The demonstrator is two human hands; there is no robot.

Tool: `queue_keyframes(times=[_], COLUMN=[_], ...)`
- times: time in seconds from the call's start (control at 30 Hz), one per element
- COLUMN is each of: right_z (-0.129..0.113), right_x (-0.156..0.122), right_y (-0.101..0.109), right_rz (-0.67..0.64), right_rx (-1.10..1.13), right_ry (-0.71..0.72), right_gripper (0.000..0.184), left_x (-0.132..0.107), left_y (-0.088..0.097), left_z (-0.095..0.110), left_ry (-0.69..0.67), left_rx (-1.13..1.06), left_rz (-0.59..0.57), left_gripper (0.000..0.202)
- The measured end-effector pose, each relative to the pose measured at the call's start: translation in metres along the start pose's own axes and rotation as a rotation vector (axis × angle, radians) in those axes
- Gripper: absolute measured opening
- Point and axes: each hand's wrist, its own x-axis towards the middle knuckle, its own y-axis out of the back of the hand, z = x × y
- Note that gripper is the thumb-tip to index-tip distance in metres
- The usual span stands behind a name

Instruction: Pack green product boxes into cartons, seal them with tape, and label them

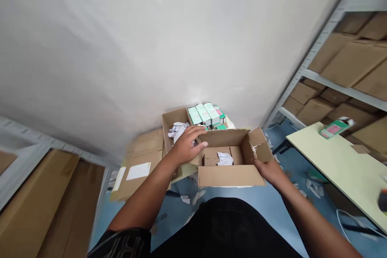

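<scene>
The right hand (270, 171) has its grip closed on the near right corner of an open carton (231, 176); the left hand's (189, 145) grip is parted, thumb away from fingers, with nothing visible in it, at the carton's left edge, contact unclear. The carton, before the person's body, is plain brown, rectangular, flaps folded out, its right flap torn pale along the crease. Inside lies crumpled white paper (224, 159). Beyond its left side stands another carton (173, 117) holding paper, with green-and-white boxes (203, 114) beside it.
</scene>
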Motion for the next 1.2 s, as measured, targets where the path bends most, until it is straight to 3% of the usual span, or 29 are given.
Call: queue_keyframes(times=[0.07,0.13,0.23,0.3,0.5,0.67,0.93,1.07,1.2], right_z=[0.003,0.007,0.016,0.024,0.067,0.120,0.231,0.281,0.316], right_x=[-0.011,-0.023,-0.043,-0.057,-0.092,-0.098,-0.078,-0.057,-0.021], right_y=[-0.001,-0.002,-0.001,0.002,0.029,0.068,0.171,0.221,0.257], right_rz=[0.055,0.133,0.272,0.358,0.520,0.549,0.642,0.628,0.646], right_rx=[0.018,0.057,0.147,0.191,0.156,0.179,0.159,0.104,0.111], right_ry=[-0.066,-0.148,-0.235,-0.258,-0.396,-0.474,-0.561,-0.680,-0.724], right_gripper=[0.032,0.034,0.035,0.037,0.032,0.028,0.040,0.044,0.048], left_x=[-0.002,-0.001,0.005,0.012,0.040,0.069,0.132,0.161,0.189], left_y=[-0.004,-0.016,-0.048,-0.074,-0.146,-0.209,-0.318,-0.351,-0.378], left_z=[-0.017,-0.035,-0.050,-0.049,-0.002,0.040,0.099,0.122,0.130], left_ry=[0.066,0.172,0.303,0.330,0.259,0.228,0.202,0.177,0.134], left_rx=[-0.108,-0.291,-0.564,-0.656,-0.737,-0.704,-0.559,-0.470,-0.431], left_rz=[0.106,0.122,-0.038,-0.165,-0.480,-0.577,-0.598,-0.638,-0.736], left_gripper=[0.034,0.040,0.053,0.057,0.065,0.058,0.055,0.045,0.043])
